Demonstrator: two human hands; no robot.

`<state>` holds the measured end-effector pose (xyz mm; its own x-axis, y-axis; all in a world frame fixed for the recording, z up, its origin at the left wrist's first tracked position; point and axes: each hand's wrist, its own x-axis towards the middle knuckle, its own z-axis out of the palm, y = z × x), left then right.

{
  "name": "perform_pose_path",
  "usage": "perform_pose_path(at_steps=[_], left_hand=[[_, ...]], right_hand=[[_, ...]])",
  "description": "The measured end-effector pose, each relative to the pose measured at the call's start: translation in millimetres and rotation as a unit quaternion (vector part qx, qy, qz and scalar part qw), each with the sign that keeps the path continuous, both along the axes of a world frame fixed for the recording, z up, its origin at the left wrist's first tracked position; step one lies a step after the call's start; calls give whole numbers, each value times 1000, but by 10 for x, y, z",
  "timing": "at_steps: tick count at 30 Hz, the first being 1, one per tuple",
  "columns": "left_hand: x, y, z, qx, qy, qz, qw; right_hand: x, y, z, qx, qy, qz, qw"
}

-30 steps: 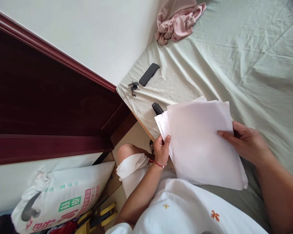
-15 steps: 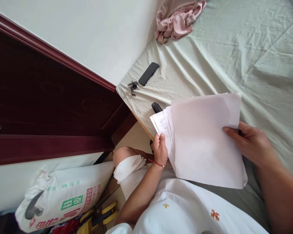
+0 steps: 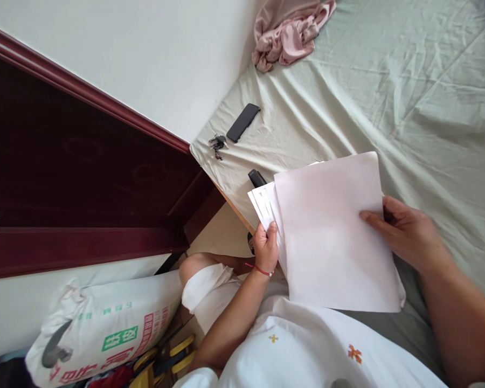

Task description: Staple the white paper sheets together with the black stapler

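Note:
A stack of white paper sheets (image 3: pixel 331 237) lies across my lap and the bed edge, its top sheet blank. My left hand (image 3: pixel 266 247), with a red string bracelet at the wrist, pinches the fanned-out left edges of the stack, thumb on top. On the opposite side, my right hand (image 3: pixel 408 229) grips the right edge, thumb on the top sheet and the other fingers behind it. Partly tucked behind the papers' upper left corner is a small black object (image 3: pixel 257 178) whose kind I cannot make out.
On the bed's pale green sheet (image 3: pixel 424 140) lie a flat black case-like object (image 3: pixel 243 123), a bunch of keys (image 3: pixel 217 144) and crumpled pink cloth (image 3: pixel 286 40). Dark red wooden furniture (image 3: pixel 84 161) stands at left. Below it are a printed white sack (image 3: pixel 117 318) and yellow-black slippers (image 3: pixel 181 353).
My right hand has shifted left with the upper sheets, sliding them further over the fanned left edges. The printed text seen there before is now covered. My left hand stays nearly in place.

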<state>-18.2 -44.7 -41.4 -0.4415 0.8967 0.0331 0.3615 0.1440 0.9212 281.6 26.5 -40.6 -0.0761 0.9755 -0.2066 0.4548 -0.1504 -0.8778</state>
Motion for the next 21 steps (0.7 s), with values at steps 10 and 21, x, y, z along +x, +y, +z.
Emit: perform_pose_path(at_steps=[10, 21], left_hand=[[-13, 12, -24, 4, 30, 5, 1000], [-15, 23, -25, -1, 26, 9, 1000]], right_hand=[[-27, 33, 121, -13, -17, -62, 998], [-32, 35, 96, 21, -68, -16, 997]])
